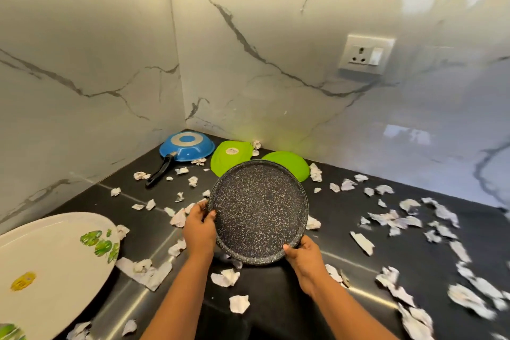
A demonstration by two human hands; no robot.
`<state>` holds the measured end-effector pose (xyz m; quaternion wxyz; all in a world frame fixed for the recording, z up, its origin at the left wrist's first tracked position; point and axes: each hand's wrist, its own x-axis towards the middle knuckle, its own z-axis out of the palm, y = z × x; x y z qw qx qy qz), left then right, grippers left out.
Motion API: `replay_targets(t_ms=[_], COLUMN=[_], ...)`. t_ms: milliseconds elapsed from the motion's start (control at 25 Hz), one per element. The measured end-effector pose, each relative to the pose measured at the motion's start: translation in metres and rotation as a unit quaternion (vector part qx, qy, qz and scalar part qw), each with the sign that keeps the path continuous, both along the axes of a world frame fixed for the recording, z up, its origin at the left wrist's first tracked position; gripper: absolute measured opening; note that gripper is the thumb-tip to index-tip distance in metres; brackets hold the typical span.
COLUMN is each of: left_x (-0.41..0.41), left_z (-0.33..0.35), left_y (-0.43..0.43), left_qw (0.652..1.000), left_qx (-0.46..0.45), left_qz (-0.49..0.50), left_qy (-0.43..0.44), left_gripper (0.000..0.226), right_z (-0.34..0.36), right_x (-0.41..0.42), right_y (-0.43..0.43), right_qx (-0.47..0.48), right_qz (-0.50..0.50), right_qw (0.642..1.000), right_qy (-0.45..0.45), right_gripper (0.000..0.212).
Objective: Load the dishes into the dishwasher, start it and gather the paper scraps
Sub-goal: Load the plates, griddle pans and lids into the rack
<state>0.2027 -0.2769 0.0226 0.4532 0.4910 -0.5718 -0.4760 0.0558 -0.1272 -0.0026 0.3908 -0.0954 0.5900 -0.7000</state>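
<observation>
A round black speckled pan (pixel 258 211) is held tilted above the black countertop (pixel 345 232). My left hand (pixel 199 229) grips its left rim and my right hand (pixel 303 258) grips its lower right rim. Behind it lie two green plates, one (pixel 230 156) face down with a sticker, the other (pixel 294 164) partly hidden by the pan. A blue frying pan (pixel 187 146) with a black handle sits upside down in the corner. A large white plate (pixel 52 265) with green leaf prints lies at the left. Several crumpled paper scraps (pixel 408 219) are strewn over the counter.
Marble walls meet in a corner behind the dishes. A wall socket (pixel 365 54) sits on the right wall. More paper scraps (pixel 469 297) crowd the right side and the near edge of the counter.
</observation>
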Motion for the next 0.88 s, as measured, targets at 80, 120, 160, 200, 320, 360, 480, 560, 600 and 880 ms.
replay_targets(t_ms=[80, 120, 160, 200, 320, 360, 480, 560, 600, 880], left_x=[-0.018, -0.026, -0.036, -0.044, -0.073, -0.085, -0.121, -0.145, -0.157, -0.216], left_z=[0.011, 0.015, 0.018, 0.019, 0.027, 0.029, 0.029, 0.029, 0.029, 0.017], left_y=[0.015, 0.022, 0.031, 0.039, 0.07, 0.084, 0.129, 0.166, 0.185, 0.346], left_qw=[0.999, 0.998, 0.997, 0.996, 0.991, 0.988, 0.979, 0.969, 0.964, 0.911], left_qx=[-0.001, -0.001, -0.002, -0.002, 0.005, 0.007, 0.02, 0.034, 0.039, 0.046], left_qz=[-0.043, -0.059, -0.073, -0.085, -0.122, -0.136, -0.19, -0.236, -0.255, -0.41], left_qy=[0.019, 0.027, 0.03, 0.034, 0.06, 0.068, 0.073, 0.07, 0.066, 0.012], left_gripper=[0.022, 0.023, 0.024, 0.026, 0.026, 0.026, 0.026, 0.026, 0.026, 0.029], right_z=[0.002, 0.002, 0.002, 0.002, 0.009, 0.013, 0.018, 0.022, 0.024, 0.018], right_x=[-0.008, -0.012, -0.017, -0.022, -0.04, -0.046, -0.064, -0.074, -0.078, -0.083], right_y=[0.02, 0.03, 0.042, 0.053, 0.092, 0.108, 0.164, 0.208, 0.231, 0.411], right_qx=[0.007, 0.013, 0.017, 0.02, 0.018, 0.014, 0.026, 0.042, 0.042, 0.07], right_qz=[-0.035, -0.05, -0.066, -0.078, -0.116, -0.131, -0.182, -0.228, -0.252, -0.411], right_qw=[0.999, 0.999, 0.998, 0.997, 0.993, 0.991, 0.983, 0.973, 0.967, 0.909], right_qy=[-0.003, -0.004, -0.007, -0.011, -0.018, -0.017, -0.009, -0.001, -0.003, -0.014], right_gripper=[0.034, 0.034, 0.033, 0.032, 0.032, 0.031, 0.028, 0.025, 0.024, 0.022])
